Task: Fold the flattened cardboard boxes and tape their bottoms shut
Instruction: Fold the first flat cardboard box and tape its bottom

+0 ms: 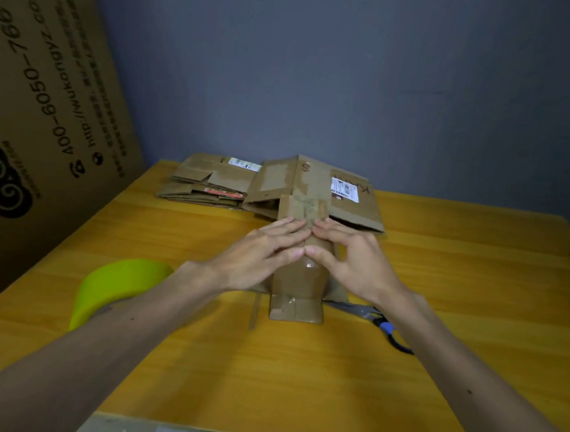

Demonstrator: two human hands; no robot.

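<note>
The small brown cardboard box [298, 282] sits in the middle of the yellow wooden table [471, 291], directly under both hands and no farther from one than the other. Its long axis runs from the near side to the far side. A strip of glossy brown packing tape [296, 309] follows that same line along the upturned face and folds down over the near end wall. The left hand [262, 251] comes in from the left and the right hand [353, 265] from the right. Both lie palm-down with the fingers close together, pressing flat on the tape. Their thumbs meet over the seam and their fingertips touch at the far part of the box, so neither hand pinches anything. This looks like smoothing the tape onto the bottom seam, so the coming stroke would run along the near-far line, outward from where the fingers meet. The far end of the strip just beyond the fingertips looks wrinkled and may still need pressing. Blue-and-black-handled scissors [380, 320] lie just right of the box, partly under the right forearm. A lime-green curved plastic object [118, 283] sits to the left behind the left forearm, and what it is cannot be told. The stack of flattened brown cardboard boxes [206, 185] waits at the far side.
</note>
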